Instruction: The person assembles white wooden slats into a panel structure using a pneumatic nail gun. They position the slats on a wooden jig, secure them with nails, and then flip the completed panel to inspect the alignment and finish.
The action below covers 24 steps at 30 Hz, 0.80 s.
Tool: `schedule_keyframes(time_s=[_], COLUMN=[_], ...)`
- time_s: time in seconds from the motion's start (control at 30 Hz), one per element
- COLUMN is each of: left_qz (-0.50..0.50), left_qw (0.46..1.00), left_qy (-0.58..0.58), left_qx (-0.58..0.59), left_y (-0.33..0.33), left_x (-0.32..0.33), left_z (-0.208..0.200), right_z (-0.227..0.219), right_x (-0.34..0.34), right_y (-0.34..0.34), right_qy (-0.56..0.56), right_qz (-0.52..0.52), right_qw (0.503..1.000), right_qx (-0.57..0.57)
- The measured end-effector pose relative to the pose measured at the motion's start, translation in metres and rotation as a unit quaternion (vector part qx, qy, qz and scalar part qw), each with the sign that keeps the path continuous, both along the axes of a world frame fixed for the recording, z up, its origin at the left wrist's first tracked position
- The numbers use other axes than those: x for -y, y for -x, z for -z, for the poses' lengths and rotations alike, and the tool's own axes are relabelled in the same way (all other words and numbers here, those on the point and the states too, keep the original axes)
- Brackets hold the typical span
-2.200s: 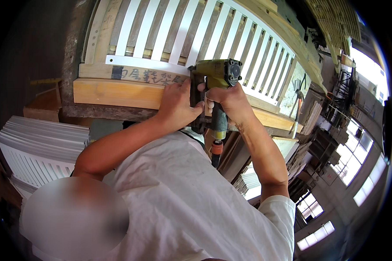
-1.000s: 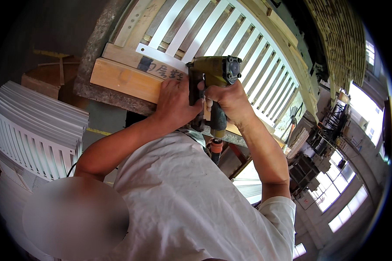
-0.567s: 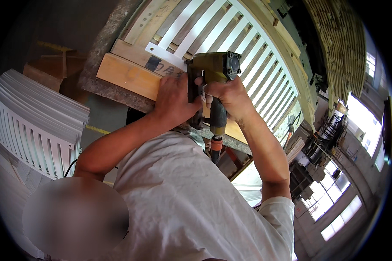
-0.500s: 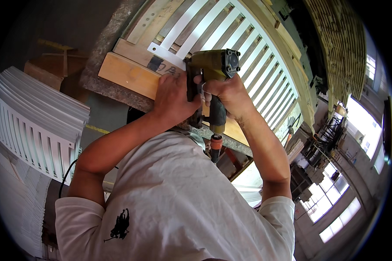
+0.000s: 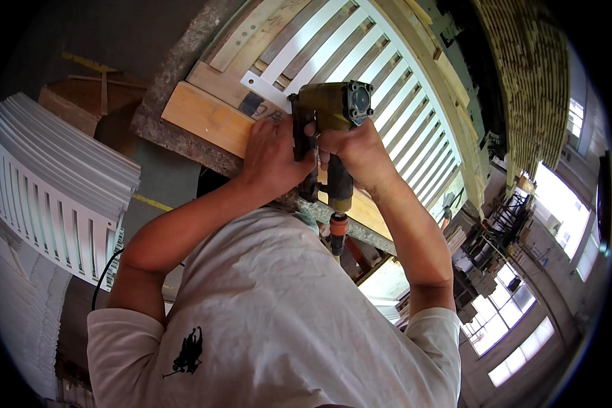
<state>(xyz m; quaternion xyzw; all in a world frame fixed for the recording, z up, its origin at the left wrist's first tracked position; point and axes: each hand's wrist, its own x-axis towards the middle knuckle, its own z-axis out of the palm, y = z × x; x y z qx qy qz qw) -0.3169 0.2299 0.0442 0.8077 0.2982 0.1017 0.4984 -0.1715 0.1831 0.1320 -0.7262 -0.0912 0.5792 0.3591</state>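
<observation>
A pneumatic nail gun [image 5: 330,103] with a dark grip and an orange hose fitting is in my right hand [image 5: 358,154], fingers wrapped round its handle. My left hand [image 5: 272,151] is closed at the near edge of the work, fingers bent over a wooden board [image 5: 207,117] and thumb close beside the gun's dark front part. What its fingers pinch, if anything, is hidden. Beyond the gun lies a curved white slatted panel [image 5: 260,83], set in a wooden frame on the bench. The gun's tip is out of sight.
The bench has a rough stone-like edge [image 5: 158,102]. A stack of white slatted panels [image 5: 54,183] stands at the left, near a brown box [image 5: 71,102]. Stacked wooden strips [image 5: 523,75] rise at the far right, with windows [image 5: 506,306] beyond.
The bench and panel appear shifted slightly right and down in the picture. Both hands keep nearly the same pose, the right one still round the nail gun.
</observation>
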Motion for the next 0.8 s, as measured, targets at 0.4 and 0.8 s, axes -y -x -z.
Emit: schedule_keyframes(time_s=[0.4,0.8], left_qz=[-0.038,-0.059], left_qw=[0.999,0.998], left_qy=[-0.034,-0.015], left_qx=[-0.010,-0.027], left_y=[0.005,0.007], left_x=[-0.016,-0.019], left_z=[-0.002,0.001], right_z=[0.005,0.005], right_x=[-0.025,-0.040], right_y=[-0.005,-0.002], right_qy=[-0.039,-0.022], right_qz=[-0.077,-0.127], right_qw=[0.996,0.991], right_qx=[0.007,0.027])
